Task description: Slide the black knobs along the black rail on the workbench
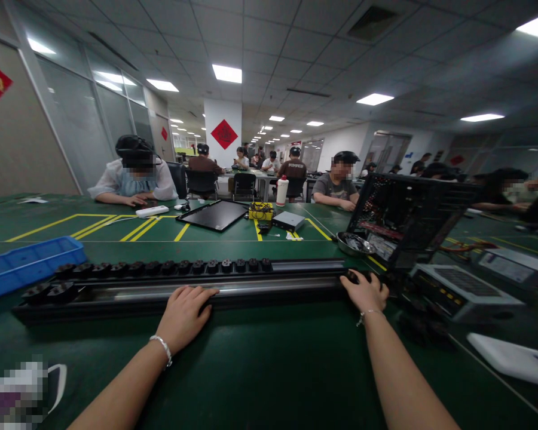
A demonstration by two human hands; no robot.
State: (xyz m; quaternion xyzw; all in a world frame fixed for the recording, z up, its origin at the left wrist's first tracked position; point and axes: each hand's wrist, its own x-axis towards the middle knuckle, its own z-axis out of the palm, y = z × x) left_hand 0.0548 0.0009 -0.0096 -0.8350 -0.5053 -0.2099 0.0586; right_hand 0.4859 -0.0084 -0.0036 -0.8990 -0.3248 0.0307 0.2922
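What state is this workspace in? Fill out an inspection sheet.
Surface: green table with yellow lines.
Job's things: near rail, two black modules at its left end; rear rail, row of modules along it, right end bare.
Clutter: blue tray left; open computer case, metal bowl, power supply right.
Hands: left hand on the near rail's middle; right hand at its right end, by a small black piece, grip unclear.
Cables: dark cables in a yellow box; orange cables by the case.
Surroundings: people seated beyond, ceiling lights on.
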